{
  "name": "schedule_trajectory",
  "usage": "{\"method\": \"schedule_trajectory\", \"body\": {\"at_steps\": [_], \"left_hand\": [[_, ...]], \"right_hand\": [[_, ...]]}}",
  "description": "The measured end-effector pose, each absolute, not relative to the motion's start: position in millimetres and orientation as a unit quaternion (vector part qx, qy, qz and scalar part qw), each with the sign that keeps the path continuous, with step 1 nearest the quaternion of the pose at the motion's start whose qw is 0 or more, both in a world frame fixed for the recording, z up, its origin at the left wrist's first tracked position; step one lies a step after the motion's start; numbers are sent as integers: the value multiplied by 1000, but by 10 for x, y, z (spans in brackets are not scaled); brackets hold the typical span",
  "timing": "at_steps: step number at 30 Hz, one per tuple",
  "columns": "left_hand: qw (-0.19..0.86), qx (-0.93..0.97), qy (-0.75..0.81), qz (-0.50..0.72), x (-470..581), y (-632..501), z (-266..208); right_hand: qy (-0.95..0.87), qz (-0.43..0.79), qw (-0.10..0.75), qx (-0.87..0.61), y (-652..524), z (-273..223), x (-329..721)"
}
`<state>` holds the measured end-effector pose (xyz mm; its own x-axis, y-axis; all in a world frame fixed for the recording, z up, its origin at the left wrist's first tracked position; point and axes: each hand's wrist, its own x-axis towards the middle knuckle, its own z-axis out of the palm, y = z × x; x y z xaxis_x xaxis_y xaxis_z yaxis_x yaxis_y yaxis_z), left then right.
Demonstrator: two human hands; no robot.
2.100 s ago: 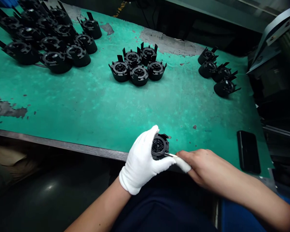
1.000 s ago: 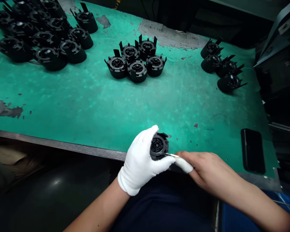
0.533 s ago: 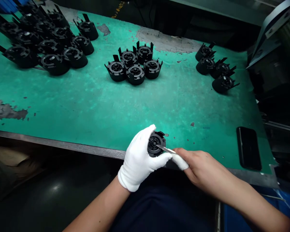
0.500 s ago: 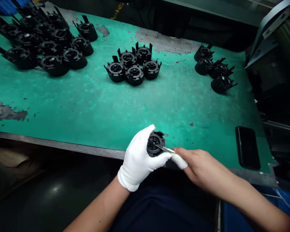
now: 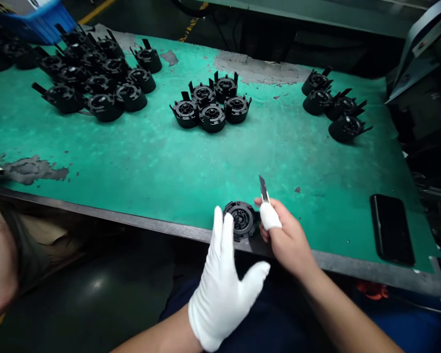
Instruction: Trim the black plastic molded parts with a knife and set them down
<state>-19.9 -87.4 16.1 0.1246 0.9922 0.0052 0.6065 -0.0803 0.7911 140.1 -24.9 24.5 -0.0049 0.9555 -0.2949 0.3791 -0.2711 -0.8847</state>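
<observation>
A round black plastic part (image 5: 239, 219) lies at the table's front edge, its ringed inner face up. My left hand (image 5: 226, 284), in a white glove, is open beside it; thumb and fingers are spread, and two fingertips overlap the part's left rim. Whether they touch it I cannot tell. My right hand (image 5: 288, 238), bare except for a white cover on the thumb, is closed around a knife (image 5: 263, 189) just right of the part. The knife's blade points up and away from me; its handle is mostly hidden in the hand.
Similar black parts with upright tabs stand in a middle cluster (image 5: 211, 115), a right group (image 5: 347, 128) and a large left group (image 5: 105, 105). A phone (image 5: 392, 229) lies on the green tabletop (image 5: 150, 162). A blue crate (image 5: 47, 24) is back left. Another person's arm (image 5: 0, 255) shows at left.
My left hand has let go of the black part and drawn back towards me, opening. My right hand has lifted the knife blade out of the part and turned it upward. Another person's arm has appeared at left.
</observation>
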Motion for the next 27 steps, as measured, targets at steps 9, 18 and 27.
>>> {"method": "schedule_trajectory", "body": {"at_steps": [9, 18, 27], "left_hand": [[388, 691, 532, 298, -459, -300, 193], [402, 727, 490, 265, -498, -51, 163], [400, 724, 488, 280, -500, -53, 138]], "right_hand": [[-789, 311, 69, -526, -171, 645, 2019], [-820, 237, 16, -521, -201, 601, 1967], [-832, 216, -64, -506, -70, 637, 1995]]}}
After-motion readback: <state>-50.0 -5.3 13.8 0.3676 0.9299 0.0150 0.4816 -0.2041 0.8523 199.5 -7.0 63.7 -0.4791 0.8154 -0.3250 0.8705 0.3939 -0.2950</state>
